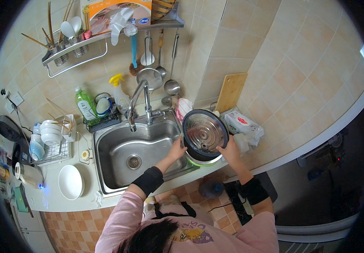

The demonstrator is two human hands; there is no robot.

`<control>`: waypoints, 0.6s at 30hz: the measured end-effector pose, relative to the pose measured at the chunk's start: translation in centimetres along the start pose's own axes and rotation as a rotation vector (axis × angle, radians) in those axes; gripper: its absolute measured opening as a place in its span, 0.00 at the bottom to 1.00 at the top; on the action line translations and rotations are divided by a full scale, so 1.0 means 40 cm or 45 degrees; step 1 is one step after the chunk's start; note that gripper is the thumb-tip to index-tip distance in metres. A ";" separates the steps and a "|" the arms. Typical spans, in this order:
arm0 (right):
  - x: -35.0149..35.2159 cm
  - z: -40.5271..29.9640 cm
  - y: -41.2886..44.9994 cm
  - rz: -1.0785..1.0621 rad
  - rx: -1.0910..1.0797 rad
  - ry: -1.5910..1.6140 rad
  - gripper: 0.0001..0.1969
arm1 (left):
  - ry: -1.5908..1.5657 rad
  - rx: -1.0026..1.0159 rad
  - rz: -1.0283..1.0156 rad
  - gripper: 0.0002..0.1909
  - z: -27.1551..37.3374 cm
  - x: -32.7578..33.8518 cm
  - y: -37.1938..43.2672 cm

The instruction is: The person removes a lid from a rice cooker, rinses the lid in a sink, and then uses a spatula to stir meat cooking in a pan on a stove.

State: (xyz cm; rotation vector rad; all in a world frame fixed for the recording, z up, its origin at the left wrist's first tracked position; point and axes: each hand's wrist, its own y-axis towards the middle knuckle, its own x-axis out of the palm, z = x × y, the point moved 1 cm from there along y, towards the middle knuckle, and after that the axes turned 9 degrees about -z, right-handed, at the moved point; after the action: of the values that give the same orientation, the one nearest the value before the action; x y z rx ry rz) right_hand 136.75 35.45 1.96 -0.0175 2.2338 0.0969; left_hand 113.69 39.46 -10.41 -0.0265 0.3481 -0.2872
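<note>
My left hand (pixel 177 148) grips the left side of a round black pot (pixel 201 155), and my right hand (pixel 230 150) holds its right side. A shiny metal disc with concentric rings (pixel 204 131), perhaps an inner lid, fills the pot's top inside a dark rim. The pot is tilted towards me at the right edge of the stainless steel sink (pixel 118 177). Just under it shows a white container with a green edge (pixel 204 163), mostly hidden. The chrome faucet (pixel 147 104) stands to the left of the pot.
A white bowl (pixel 71 182) sits left of the sink, before a dish rack (pixel 65 153) with stacked bowls. Green detergent (pixel 85 106) and a spray bottle (pixel 120 96) stand behind. A wooden cutting board (pixel 231 91) leans against the wall near a white plastic package (pixel 243 125).
</note>
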 end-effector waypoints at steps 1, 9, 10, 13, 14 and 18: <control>-0.014 -0.040 -0.006 0.004 0.067 -0.105 0.31 | 0.047 -0.025 0.008 0.36 -0.005 -0.002 -0.001; -0.031 -0.011 0.030 0.226 -0.197 0.054 0.32 | 0.040 0.019 0.045 0.37 -0.011 0.003 0.028; -0.036 -0.028 0.036 0.185 -0.180 0.088 0.32 | 0.046 0.053 0.032 0.37 -0.024 -0.004 0.033; -0.029 -0.023 0.044 0.159 -0.166 -0.029 0.30 | -0.004 0.035 0.020 0.36 -0.042 -0.008 0.040; -0.025 -0.015 0.049 0.172 -0.166 -0.182 0.29 | -0.001 0.034 0.026 0.36 -0.045 -0.011 0.041; -0.023 0.048 0.066 0.175 -0.042 -0.116 0.29 | -0.033 0.018 0.021 0.33 -0.014 0.003 0.028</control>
State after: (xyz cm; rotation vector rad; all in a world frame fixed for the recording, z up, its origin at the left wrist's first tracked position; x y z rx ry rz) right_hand 138.71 38.21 1.66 0.1204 2.1405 0.2053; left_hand 113.91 40.53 -11.05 -0.0136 0.3204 -0.2725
